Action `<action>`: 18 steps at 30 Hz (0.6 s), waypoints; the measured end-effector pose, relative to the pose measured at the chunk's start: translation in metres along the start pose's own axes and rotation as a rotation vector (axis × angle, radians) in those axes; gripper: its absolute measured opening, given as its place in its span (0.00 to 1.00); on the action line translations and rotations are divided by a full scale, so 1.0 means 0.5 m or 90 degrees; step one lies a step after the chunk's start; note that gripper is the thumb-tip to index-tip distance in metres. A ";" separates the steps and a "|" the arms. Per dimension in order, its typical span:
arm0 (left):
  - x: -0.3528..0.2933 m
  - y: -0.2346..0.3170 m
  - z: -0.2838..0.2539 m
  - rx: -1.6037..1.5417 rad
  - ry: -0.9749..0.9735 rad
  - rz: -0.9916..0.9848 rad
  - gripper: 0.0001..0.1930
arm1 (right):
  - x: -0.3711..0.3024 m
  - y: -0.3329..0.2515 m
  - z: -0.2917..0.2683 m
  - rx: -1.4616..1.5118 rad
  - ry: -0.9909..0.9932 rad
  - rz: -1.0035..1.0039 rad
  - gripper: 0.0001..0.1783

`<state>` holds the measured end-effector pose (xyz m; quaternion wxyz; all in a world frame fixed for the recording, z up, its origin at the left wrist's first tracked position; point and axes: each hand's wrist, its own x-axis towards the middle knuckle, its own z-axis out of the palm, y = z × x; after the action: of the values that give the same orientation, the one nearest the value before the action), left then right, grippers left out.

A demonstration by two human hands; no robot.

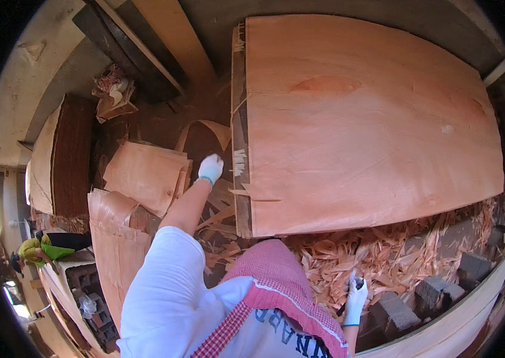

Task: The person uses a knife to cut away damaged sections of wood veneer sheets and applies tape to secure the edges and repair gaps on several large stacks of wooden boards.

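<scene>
My left hand, in a white glove, reaches out just left of a big stack of wood veneer sheets. Its fingers look curled; whatever is in them, if anything, is hidden. A curled veneer strip lies beyond that hand. Low on the right, my right hand, also gloved, is closed around a small dark tool whose kind I cannot make out. Veneer scraps lie about that hand. The stack's top sheet is smooth and orange-pink, with a darker oval patch near the far side.
Smaller veneer sheets lie piled left of my arm, with longer sheets nearer. Shredded veneer covers the ground along the stack's near edge, beside grey blocks. Another tall stack stands far left. A person in yellow-green bends there.
</scene>
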<state>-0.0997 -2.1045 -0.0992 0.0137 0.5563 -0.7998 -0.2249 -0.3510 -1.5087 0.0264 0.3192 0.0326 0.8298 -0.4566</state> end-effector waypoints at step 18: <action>0.546 0.009 0.157 0.082 0.059 -0.024 0.13 | 0.058 -0.048 0.179 -0.167 -0.111 0.222 0.04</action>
<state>-0.2290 -2.3207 -0.2305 0.0107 0.5811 -0.8004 -0.1468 -0.3376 -1.5991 -0.0063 0.4650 0.0945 0.8331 -0.2841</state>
